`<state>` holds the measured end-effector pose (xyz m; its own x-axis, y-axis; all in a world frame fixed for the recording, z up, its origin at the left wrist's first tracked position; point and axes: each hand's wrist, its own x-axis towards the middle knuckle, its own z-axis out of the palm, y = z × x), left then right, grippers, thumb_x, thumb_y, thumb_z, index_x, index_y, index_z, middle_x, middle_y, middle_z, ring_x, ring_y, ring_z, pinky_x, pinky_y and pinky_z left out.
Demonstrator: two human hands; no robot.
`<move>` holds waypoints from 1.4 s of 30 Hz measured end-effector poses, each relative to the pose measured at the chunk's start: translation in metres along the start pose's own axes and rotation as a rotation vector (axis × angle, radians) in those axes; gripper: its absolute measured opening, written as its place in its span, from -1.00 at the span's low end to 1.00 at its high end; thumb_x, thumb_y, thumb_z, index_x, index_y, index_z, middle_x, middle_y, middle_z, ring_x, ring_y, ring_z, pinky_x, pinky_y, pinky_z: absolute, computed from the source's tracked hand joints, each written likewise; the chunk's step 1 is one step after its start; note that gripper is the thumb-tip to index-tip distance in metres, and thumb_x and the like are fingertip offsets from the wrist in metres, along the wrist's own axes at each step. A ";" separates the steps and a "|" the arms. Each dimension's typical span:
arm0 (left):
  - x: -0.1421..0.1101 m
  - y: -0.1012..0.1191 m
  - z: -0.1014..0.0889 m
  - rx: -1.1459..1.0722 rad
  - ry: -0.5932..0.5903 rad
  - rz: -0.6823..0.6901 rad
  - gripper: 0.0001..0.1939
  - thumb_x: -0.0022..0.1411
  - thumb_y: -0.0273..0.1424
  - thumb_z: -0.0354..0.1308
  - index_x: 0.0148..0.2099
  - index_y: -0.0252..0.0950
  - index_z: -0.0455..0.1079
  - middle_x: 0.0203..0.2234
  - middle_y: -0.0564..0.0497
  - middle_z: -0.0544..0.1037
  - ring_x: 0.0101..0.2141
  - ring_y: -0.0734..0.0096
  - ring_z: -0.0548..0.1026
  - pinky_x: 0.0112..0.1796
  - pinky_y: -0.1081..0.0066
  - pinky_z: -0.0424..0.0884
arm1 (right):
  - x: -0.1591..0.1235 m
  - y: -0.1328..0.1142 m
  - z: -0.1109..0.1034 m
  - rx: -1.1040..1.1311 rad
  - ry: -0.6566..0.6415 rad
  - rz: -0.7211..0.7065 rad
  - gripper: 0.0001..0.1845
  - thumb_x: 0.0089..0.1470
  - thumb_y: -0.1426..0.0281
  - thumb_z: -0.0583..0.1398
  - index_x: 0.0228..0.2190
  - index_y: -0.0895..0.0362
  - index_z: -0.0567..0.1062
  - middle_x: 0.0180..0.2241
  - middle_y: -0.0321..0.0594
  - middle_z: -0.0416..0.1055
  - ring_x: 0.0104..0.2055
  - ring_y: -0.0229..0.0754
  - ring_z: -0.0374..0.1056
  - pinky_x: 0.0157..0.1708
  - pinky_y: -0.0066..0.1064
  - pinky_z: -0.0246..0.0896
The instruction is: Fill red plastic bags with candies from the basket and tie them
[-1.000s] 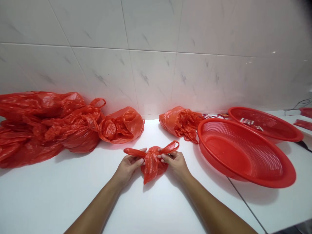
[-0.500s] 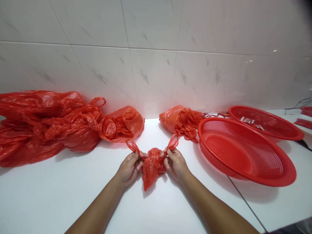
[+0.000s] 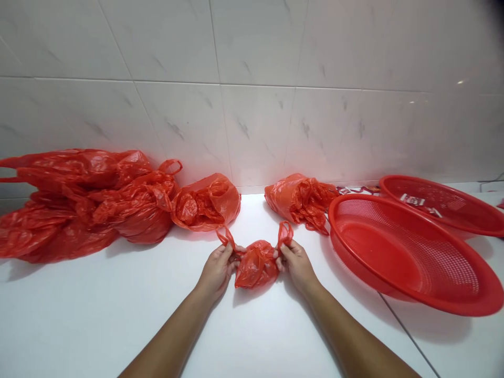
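A small red plastic bag, bunched into a ball, rests on the white counter between my hands. My left hand pinches the bag's left handle loop, which sticks up beside my thumb. My right hand pinches the right handle loop, which curls upward above my fingers. Both hands are closed on the handles, close against the bag's sides.
A heap of red plastic bags lies at the back left against the tiled wall. Two fuller red bags lie behind my hands. A large red plastic colander sits at right, with another behind it.
The bag's handles, spread sideways a second ago, now stand up as short loops. My hands have drawn closer to the bag, which has become a tighter ball. The view shifted slightly.
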<state>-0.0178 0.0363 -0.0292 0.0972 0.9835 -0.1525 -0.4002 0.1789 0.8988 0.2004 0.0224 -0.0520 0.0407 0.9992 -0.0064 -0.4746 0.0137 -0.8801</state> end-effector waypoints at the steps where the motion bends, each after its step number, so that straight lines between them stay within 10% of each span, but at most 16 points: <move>1: -0.003 0.000 0.002 0.021 0.008 0.026 -0.49 0.06 0.05 0.53 -0.27 -0.32 0.59 -0.23 -0.15 0.70 -0.30 0.27 0.60 -0.29 0.40 0.51 | -0.002 0.001 0.002 -0.008 -0.017 -0.020 -0.56 0.07 0.04 0.42 -0.37 0.12 0.47 -0.43 -0.26 0.55 -0.60 -0.35 0.31 -0.58 -0.51 0.17; 8: -0.022 -0.006 0.011 0.552 -0.285 0.296 -0.01 -0.05 -0.07 0.60 0.39 -0.22 0.39 -0.02 -0.17 0.68 0.11 -0.16 0.58 0.33 -0.11 0.25 | -0.023 0.014 0.020 -0.121 -0.324 -0.012 -0.55 0.26 -0.05 0.30 -0.24 0.10 0.51 -0.51 -0.32 0.48 -0.58 -0.30 0.34 -0.54 -0.45 0.23; 14: -0.020 -0.002 0.013 0.840 -0.380 0.296 -0.27 -0.07 -0.47 0.50 0.21 -0.09 0.54 0.17 -0.05 0.57 0.13 -0.06 0.55 0.27 -0.02 0.39 | -0.022 0.014 0.018 -0.175 -0.380 0.053 -0.50 0.32 -0.09 0.23 -0.13 0.11 0.48 -0.61 -0.41 0.39 -0.67 -0.34 0.20 -0.63 -0.48 0.08; 23: -0.016 -0.005 0.008 0.940 -0.362 0.351 -0.54 0.13 -0.54 0.29 0.08 -0.11 0.57 0.06 -0.02 0.61 0.08 0.10 0.55 0.17 0.11 0.44 | -0.024 0.007 0.018 -0.232 -0.209 -0.083 -0.57 0.35 -0.03 0.21 -0.20 0.11 0.46 -0.66 -0.46 0.31 -0.68 -0.31 0.18 -0.61 -0.46 0.08; 29: -0.013 -0.008 0.002 0.861 -0.322 0.354 -0.53 0.05 -0.65 0.10 -0.05 -0.16 0.57 -0.12 0.03 0.61 -0.07 0.23 0.58 -0.01 0.23 0.47 | -0.017 -0.001 0.004 -0.503 -0.037 -0.305 -0.70 0.31 0.13 0.25 -0.13 0.10 0.55 -0.17 -0.13 0.57 -0.18 -0.06 0.47 -0.14 -0.23 0.40; 33: -0.013 -0.006 0.002 0.881 -0.303 0.395 -0.73 0.11 -0.61 0.13 -0.19 -0.21 0.52 -0.24 0.04 0.57 -0.20 0.28 0.54 -0.13 0.28 0.45 | -0.018 -0.010 0.005 -0.701 -0.209 -0.333 -0.56 0.10 0.22 0.41 -0.01 0.07 0.54 0.05 -0.08 0.52 0.08 0.07 0.41 0.07 -0.13 0.36; 37: -0.014 -0.005 0.001 0.920 -0.312 0.438 -0.87 0.20 -0.54 0.18 -0.23 -0.20 0.44 -0.28 0.04 0.53 -0.25 0.28 0.52 -0.18 0.29 0.46 | -0.025 -0.019 0.014 -0.688 -0.484 -0.199 -0.88 0.26 0.40 0.19 -0.17 0.05 0.52 -0.20 -0.26 0.52 -0.18 -0.15 0.42 -0.15 -0.33 0.35; 42: -0.015 -0.007 -0.002 0.929 -0.386 0.531 -0.57 0.23 -0.34 0.36 0.13 -0.15 0.40 0.19 -0.14 0.46 0.16 0.01 0.50 0.15 0.04 0.47 | -0.022 -0.013 0.010 -0.756 -0.480 -0.112 -0.83 0.26 0.47 0.11 -0.23 0.08 0.52 -0.27 -0.26 0.51 -0.23 -0.17 0.41 -0.23 -0.36 0.30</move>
<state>-0.0187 0.0201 -0.0344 0.4553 0.8268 0.3303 0.3402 -0.5044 0.7936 0.1969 0.0004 -0.0354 -0.3998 0.9045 0.1482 0.2214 0.2522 -0.9420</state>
